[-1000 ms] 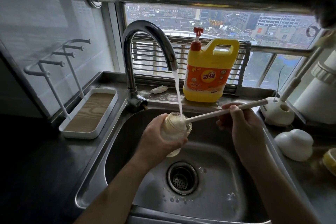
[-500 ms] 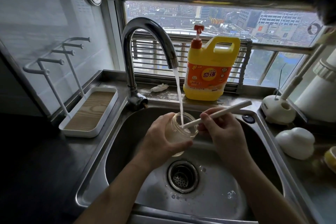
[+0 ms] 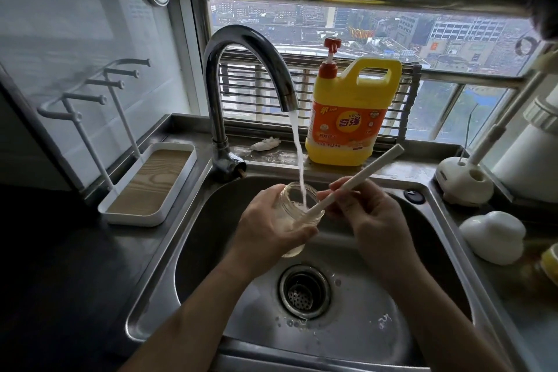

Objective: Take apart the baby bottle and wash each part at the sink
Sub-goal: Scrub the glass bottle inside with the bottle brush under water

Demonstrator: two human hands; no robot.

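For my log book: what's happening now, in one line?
left hand holds bottle | right hand holds brush inside it | tap running

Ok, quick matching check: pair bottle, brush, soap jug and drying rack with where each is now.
1 bottle
2 brush
3 soap jug
4 drying rack

a standing behind the sink
b in the left hand, under the running tap
c left of the sink
d in the right hand, tip inside the bottle

Pairs: 1-b, 2-d, 3-a, 4-c
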